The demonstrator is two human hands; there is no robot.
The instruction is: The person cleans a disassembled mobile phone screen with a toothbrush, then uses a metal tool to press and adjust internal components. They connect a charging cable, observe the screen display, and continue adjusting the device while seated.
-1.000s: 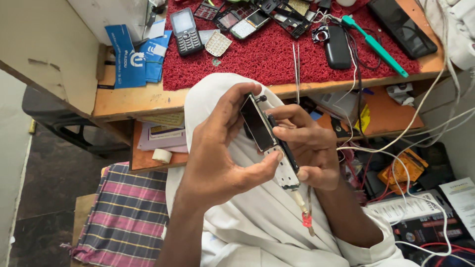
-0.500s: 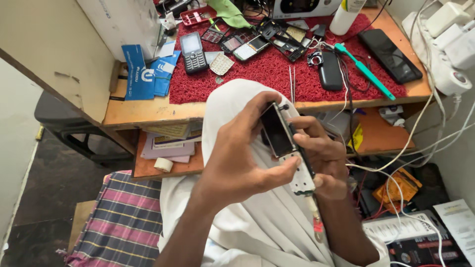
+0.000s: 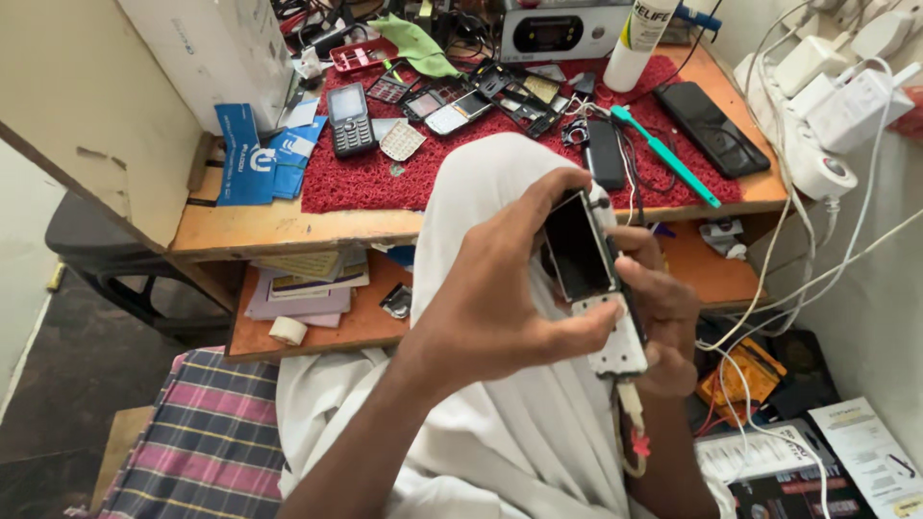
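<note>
Below the wooden workbench (image 3: 288, 229), above a lap draped in white cloth (image 3: 500, 423), the left hand (image 3: 490, 308) arches over a small stripped phone with a dark screen and bare white circuit board (image 3: 591, 279), thumb pressed under the screen, fingertips hooked over its top edge. Behind it the right hand (image 3: 663, 317) cradles the phone's back, fingers wrapped round its right side, a pale cable dangling below. Up on the red textured mat (image 3: 365, 178) lie a grey keypad phone (image 3: 349, 118) and a teal-handled tool (image 3: 663, 154).
</note>
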